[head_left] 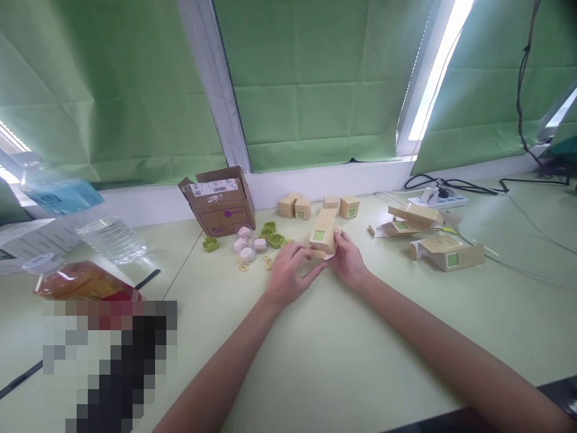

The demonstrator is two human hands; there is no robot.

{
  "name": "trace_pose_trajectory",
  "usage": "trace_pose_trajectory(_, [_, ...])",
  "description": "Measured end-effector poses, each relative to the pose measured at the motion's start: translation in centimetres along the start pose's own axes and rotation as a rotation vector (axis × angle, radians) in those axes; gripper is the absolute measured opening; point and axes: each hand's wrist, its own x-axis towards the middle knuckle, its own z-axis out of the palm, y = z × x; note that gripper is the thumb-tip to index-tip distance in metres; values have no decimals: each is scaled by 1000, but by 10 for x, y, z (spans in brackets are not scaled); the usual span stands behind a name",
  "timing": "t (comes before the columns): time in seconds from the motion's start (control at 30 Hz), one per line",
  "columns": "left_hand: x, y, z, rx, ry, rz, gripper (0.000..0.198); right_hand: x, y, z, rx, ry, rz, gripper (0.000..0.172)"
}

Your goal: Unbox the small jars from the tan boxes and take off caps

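Note:
A small tan carton [323, 234] with a green label square stands tilted on the pale green table [342, 355], its open flap end toward me. My right hand [348, 260] grips its right side, fingers curled around it. My left hand [288, 272] rests at the carton's lower left end, fingers bent and touching the flap. Small pink-white round jars [248, 246] and green lids [276, 239] lie just left of my left hand, with tiny yellow clips [267, 262] near them.
Folded tan cartons [301, 206] stand at the back by the window sill. Unfolded cartons [446, 251] lie to the right. A brown shipping box [220, 201] sits back left. Water bottle [106, 231] and an amber bottle [85, 281] at left. A power strip [436, 198] and cables at far right.

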Motion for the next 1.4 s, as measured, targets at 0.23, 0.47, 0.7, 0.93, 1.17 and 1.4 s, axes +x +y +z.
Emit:
trace_pose_trajectory(0.23, [0, -3, 0, -77, -67, -17, 19, 0, 2, -1, -17, 3, 13, 43])
trace_pose_trajectory(0.47, [-1, -6, 4, -70, -155, 80, 15, -7, 6, 6, -169, -77, 33, 50])
trace_pose_trajectory(0.7, [-1, 1, -4, -118, -148, 14, 20, -1, -1, -3, -290, -56, -45, 48])
trace_pose_trajectory(0.93, [-2, -8, 0, -324, 73, -376, 36, -9, -10, -2, -590, -188, -207, 48])
trace_pose_trajectory(1.17, [-1, -10, 2, -525, 65, -483, 40, -18, -12, 6, -746, -301, -242, 46])
trace_pose_trajectory(1.4, [3, -3, -3, -828, 99, -684, 51, -12, -19, 0, -654, -428, -79, 56])
